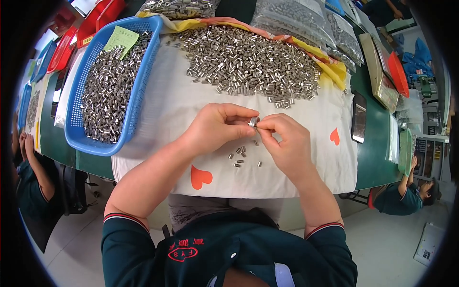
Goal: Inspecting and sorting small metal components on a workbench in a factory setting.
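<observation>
Over the white cloth, my two hands meet at a small silvery metal part (253, 121). My left hand (215, 125) pinches this part between thumb and fingers. Close against it, my right hand (288, 141) is closed in a pinch; what its fingertips hold is too small and covered to make out. Below the hands lie several loose metal sleeves (237, 163) on the cloth. Beyond them spreads a large heap of short metal sleeves (248, 62).
A blue plastic basket (71, 125) full of metal sleeves stands at left, a green note (121, 40) on top. Bagged metal parts (296, 21) lie at the back. A phone (358, 117) rests at right. Co-workers sit on both sides.
</observation>
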A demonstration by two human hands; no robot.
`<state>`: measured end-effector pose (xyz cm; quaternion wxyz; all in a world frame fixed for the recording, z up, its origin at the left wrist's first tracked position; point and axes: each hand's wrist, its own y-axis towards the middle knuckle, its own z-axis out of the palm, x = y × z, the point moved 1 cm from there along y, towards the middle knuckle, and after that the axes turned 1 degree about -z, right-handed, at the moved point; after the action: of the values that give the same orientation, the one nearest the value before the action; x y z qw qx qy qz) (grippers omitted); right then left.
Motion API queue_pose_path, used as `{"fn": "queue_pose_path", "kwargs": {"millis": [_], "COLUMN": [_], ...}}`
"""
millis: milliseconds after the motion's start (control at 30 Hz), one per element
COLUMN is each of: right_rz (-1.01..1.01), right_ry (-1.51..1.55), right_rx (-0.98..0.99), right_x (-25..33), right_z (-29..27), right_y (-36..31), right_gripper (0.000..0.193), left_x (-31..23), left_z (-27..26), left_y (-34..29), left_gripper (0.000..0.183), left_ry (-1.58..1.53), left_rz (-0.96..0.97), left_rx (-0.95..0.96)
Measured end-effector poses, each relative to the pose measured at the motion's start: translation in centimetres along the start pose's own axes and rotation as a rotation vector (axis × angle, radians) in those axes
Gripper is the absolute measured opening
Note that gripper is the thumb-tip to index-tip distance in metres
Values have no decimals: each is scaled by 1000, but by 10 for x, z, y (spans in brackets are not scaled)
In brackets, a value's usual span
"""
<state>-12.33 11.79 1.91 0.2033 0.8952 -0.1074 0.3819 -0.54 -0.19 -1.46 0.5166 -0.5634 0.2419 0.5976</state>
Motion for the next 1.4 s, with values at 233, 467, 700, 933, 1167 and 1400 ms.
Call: {"fn": "queue_pose_path", "kwargs": {"millis": [233, 467, 700, 933, 1167, 1400], "right_rz": [-119, 350, 95, 76, 127, -134], "right_ry": [-37, 201, -471, -223, 242, -160], "right_rx": [-68, 189, 37, -3, 64, -14], "right_x": [2, -27, -45, -33, -11, -4], "right_z": [-4, -21, -2, -1, -4, 4], "right_y": [0, 9, 36, 20, 6, 3], "right_gripper": [8, 11, 6, 3, 8, 10], "left_x": [-8, -2, -11, -1, -2, 1], "left_z": [3, 7, 8, 1, 0, 2], "left_y": [-4, -4, -7, 2, 1, 0], "left_gripper": [32, 33, 31, 34, 33, 34], "left_ry": [-31, 138, 318, -104, -91, 102], "left_rz": [5, -27, -18, -20, -6, 34], "left_rx": [2, 108, 180, 77, 25, -52]}}
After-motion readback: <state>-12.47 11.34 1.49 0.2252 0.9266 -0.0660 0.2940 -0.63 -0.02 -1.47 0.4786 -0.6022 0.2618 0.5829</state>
